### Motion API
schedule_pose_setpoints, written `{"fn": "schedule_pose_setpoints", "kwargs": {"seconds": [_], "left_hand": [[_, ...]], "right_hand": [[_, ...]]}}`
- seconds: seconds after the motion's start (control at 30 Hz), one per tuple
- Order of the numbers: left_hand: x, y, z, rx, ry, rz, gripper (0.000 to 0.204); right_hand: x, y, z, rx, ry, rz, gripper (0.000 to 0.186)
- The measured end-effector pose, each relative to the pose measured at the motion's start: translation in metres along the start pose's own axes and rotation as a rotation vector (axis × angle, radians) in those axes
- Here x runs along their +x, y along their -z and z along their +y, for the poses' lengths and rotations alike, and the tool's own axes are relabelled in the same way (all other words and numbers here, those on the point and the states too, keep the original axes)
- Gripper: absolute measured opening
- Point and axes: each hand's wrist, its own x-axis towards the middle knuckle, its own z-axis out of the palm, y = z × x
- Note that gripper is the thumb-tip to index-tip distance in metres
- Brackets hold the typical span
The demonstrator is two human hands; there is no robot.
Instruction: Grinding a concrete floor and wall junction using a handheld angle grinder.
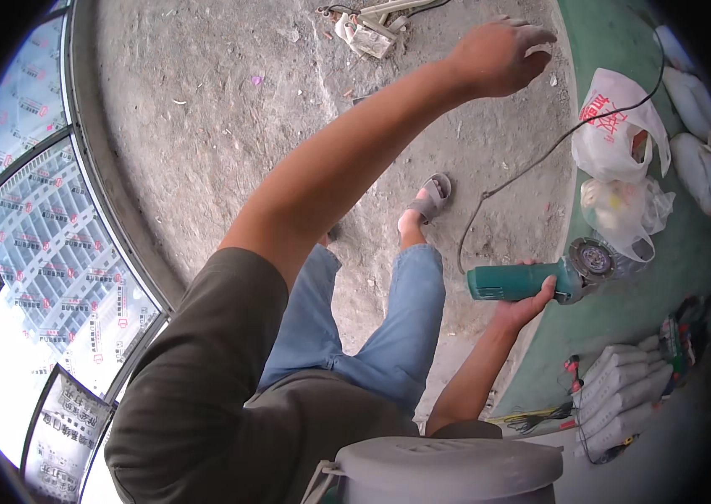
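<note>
My right hand (527, 309) is wrapped round the body of a green angle grinder (502, 282), held level at the right. A round disc (593, 257) shows at the grinder's head, over the green surface. From its rear end a dark cord (532, 166) curves up toward the upper right. My left arm stretches far across to the upper right, and my left hand (502, 57) has its thumb apart from the fingers. Nothing shows in that hand; it hovers near where the grey floor meets the green surface. Whether it touches anything, I cannot tell.
Plastic bags (620, 134) lie on the green surface (582, 328), near white sacks (695, 181). Stacked grey sacks (624, 395) and tools sit at lower right. Debris (369, 38) with a cable lies on the rough floor (204, 126). Windows (53, 252) line the left.
</note>
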Motion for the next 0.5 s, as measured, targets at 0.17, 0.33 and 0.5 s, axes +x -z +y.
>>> {"fn": "schedule_pose_setpoints", "kwargs": {"seconds": [0.17, 0.33, 0.5], "left_hand": [[-0.236, 0.025, -0.031, -0.193, 0.973, -0.094, 0.027], [-0.401, 0.038, -0.105, -0.030, 1.397, -0.088, 0.048], [-0.425, -0.011, -0.178, 0.471, 0.997, -0.495, 0.099]], "right_hand": [[0.062, 0.033, -0.032, -0.294, 0.308, 0.075, 0.041], [0.110, -0.011, 0.011, -0.555, 0.487, 0.030, 0.044], [0.138, -0.070, 0.095, -0.778, 0.676, -0.096, 0.052]]}}
